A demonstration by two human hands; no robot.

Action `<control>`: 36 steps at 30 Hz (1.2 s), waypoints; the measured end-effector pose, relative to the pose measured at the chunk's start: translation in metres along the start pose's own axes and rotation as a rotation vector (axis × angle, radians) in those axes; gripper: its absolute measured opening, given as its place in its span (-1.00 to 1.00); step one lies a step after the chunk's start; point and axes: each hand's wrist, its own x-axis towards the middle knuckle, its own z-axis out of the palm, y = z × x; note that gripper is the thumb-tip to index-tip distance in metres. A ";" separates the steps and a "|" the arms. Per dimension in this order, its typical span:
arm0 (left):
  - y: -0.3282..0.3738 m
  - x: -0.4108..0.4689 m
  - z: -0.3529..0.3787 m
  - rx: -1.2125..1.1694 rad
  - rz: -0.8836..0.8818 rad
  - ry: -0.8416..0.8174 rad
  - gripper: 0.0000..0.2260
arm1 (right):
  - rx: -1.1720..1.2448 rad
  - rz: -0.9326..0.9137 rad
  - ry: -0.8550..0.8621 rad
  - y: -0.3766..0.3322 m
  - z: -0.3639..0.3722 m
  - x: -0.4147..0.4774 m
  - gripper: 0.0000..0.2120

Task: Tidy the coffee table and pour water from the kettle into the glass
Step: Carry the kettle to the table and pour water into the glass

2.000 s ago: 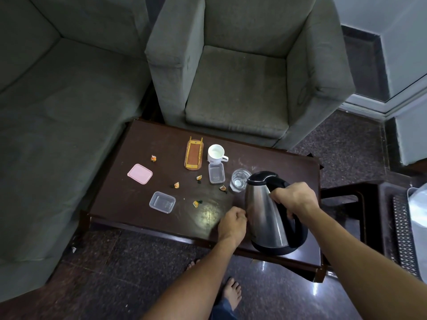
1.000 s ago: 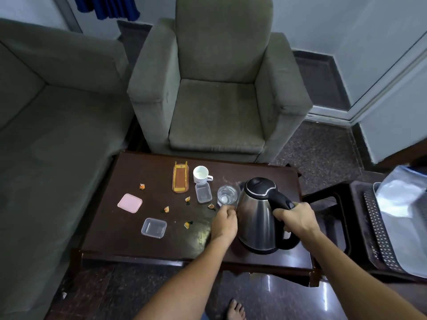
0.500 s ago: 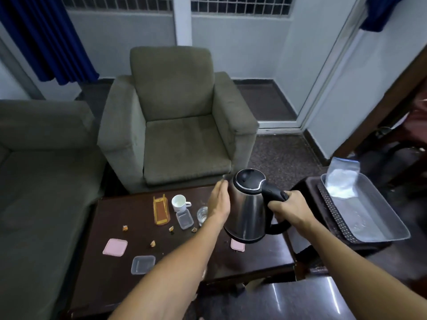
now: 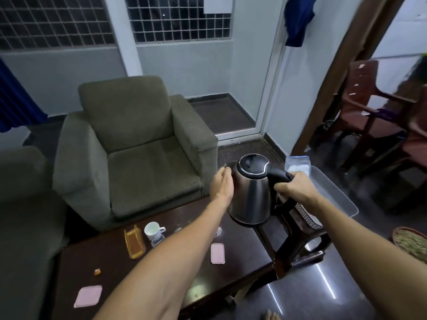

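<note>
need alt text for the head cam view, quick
A person's right hand grips the black handle of a steel kettle held above the right end of a coffee table, the left hand open at its side. On the table sit a white cup, an amber tray and pink lids; a grey-green armchair stands behind.

Kettle (image 4: 250, 197) of brushed steel with glossy black plastic lid and handle, table (image 4: 245, 255) of dark polished wood, armchair (image 4: 138, 158) in matt grey-green cloth, cup (image 4: 152, 229) of glossy white ceramic, floor (image 4: 307, 294) of shiny dark stone
</note>
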 end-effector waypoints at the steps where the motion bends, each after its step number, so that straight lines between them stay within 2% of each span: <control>1: 0.002 0.001 0.011 0.016 0.004 -0.017 -0.58 | -0.002 0.007 0.006 0.004 -0.011 0.003 -0.86; 4: 0.004 0.006 0.042 0.070 0.027 -0.041 -0.67 | 0.000 0.013 0.026 0.019 -0.042 0.011 -0.88; 8: 0.010 0.012 0.092 0.117 0.029 -0.067 -0.67 | -0.023 0.011 0.060 0.044 -0.087 0.027 -0.93; 21: 0.007 0.032 0.264 0.149 -0.073 -0.061 -0.69 | -0.244 0.055 0.099 0.136 -0.223 0.134 -0.82; 27: -0.019 0.050 0.331 0.168 -0.143 -0.043 -0.67 | -0.392 0.101 0.102 0.184 -0.253 0.180 -0.84; 36: -0.072 0.071 0.396 0.192 -0.252 -0.043 -0.64 | -0.418 0.151 0.055 0.259 -0.264 0.218 -0.81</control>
